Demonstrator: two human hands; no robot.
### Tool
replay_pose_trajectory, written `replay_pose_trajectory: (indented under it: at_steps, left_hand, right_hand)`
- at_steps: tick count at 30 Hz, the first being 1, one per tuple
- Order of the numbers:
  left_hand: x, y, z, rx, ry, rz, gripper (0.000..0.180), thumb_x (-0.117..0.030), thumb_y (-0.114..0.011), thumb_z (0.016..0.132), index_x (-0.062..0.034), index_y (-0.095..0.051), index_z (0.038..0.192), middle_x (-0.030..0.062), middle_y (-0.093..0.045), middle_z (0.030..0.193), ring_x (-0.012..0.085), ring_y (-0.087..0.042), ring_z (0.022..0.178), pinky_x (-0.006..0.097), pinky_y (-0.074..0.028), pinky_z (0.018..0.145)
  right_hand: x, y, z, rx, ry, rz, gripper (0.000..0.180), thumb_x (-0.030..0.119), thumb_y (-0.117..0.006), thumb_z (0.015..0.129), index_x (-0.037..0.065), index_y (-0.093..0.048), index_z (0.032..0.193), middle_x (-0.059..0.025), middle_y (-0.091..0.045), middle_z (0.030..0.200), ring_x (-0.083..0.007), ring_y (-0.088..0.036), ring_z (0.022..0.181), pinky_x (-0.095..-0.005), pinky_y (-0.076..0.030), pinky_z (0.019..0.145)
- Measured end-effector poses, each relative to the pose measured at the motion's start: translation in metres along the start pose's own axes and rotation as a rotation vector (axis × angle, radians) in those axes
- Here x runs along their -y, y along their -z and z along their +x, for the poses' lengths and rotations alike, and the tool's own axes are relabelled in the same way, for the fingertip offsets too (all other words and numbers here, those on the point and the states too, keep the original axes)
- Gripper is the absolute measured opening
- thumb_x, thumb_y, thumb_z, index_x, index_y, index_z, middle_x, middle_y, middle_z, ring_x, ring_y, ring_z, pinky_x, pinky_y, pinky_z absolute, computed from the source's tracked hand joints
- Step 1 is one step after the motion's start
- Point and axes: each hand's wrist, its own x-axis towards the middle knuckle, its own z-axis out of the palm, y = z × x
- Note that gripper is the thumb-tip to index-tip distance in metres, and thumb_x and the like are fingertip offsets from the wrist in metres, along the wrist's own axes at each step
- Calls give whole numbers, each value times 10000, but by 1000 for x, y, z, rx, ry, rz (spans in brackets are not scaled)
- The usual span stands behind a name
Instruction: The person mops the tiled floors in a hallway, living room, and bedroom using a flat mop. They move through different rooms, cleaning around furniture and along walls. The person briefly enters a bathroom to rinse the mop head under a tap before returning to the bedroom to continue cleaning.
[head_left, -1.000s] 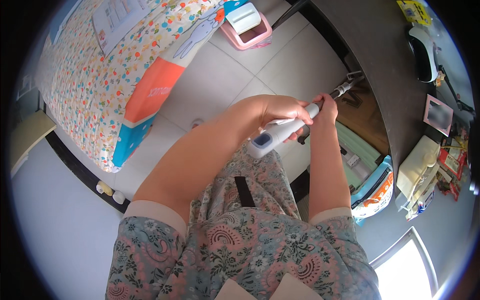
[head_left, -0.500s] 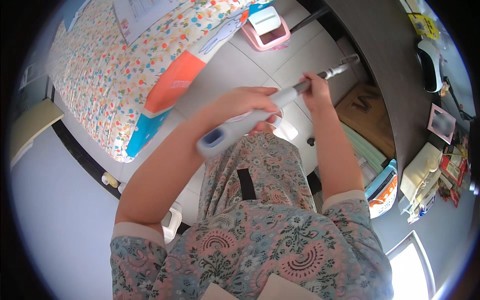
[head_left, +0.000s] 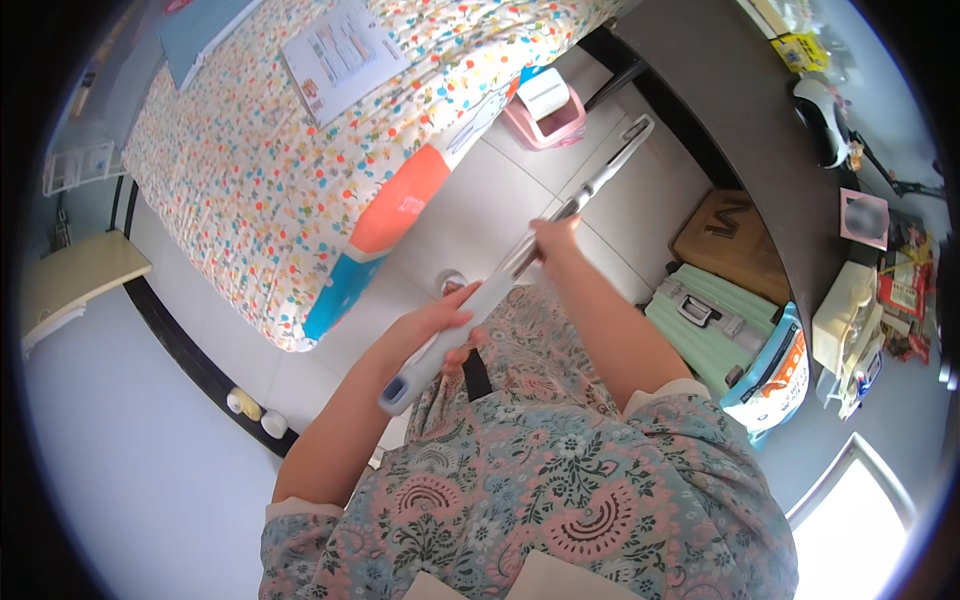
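Note:
Slanting up and to the right in front of me is a long white-and-grey pole (head_left: 492,292). Its thick near end has a dark blue recess, and a narrow loop forms the far end; its exact kind is unclear. My left hand (head_left: 445,325) is closed around the thick section, thumb on top and fingertips showing on the right side. Farther along, my right hand (head_left: 556,242) grips the metallic shaft from the right. The far loop hangs over the tiled floor, right of a pink bin (head_left: 568,122).
A bed with a dotted cover (head_left: 240,210) fills the left, with a printed sheet (head_left: 345,58) on it. On the right, a dark desk (head_left: 730,100) stands above a cardboard box (head_left: 735,240), a mint suitcase (head_left: 700,325) and a blue-white bag (head_left: 775,385). White bottles (head_left: 273,424) lie by the left wall.
The pole has swung to a steeper angle, its far end moving left and away from the desk. Both hands stay on it; my right hand has shifted left and lower. The view has turned slightly.

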Motion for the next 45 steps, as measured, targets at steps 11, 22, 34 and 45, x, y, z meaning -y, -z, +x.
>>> replay_pose_trajectory:
  at_steps: [11, 22, 34, 45]
  left_hand:
    - [-16, 20, -87, 269, -528, 396, 475, -246, -305, 944, -85, -243, 1386, 234, -580, 1001, 131, -539, 454, 182, -409, 376]
    - [31, -70, -115, -61, -1229, 1508, 338, -77, -727, 662, -16, -608, 972, 164, -581, 1048, 248, -577, 960, 335, -461, 819]
    - [64, -166, -210, -302, -1556, 1361, 269, -224, -584, 682, 29, -543, 763, 184, -578, 742, 230, -559, 717, 335, -449, 696]
    - [87, -232, -164, -289, -1794, 1271, 206, -188, -546, 605, -16, -485, 701, 138, -537, 627, 199, -501, 588, 303, -394, 626]
  right_hand:
    - [-5, -8, -46, 139, 230, 244, 428, 308, -499, 878, 70, -400, 1219, -131, -390, 1135, -230, -483, 968, -388, -481, 807]
    - [-7, 60, -52, -93, 1072, -844, 233, 149, -623, 702, 82, -591, 922, -88, -572, 1059, -302, -436, 1155, -385, -361, 981]
    - [-41, 78, -182, 171, 1254, -550, 132, 173, -637, 683, 88, -562, 751, -89, -591, 748, -288, -574, 785, -395, -461, 717]
    - [-36, 128, -173, 30, 1435, -467, 125, 170, -603, 713, 102, -544, 800, -64, -583, 743, -244, -575, 807, -368, -386, 851]
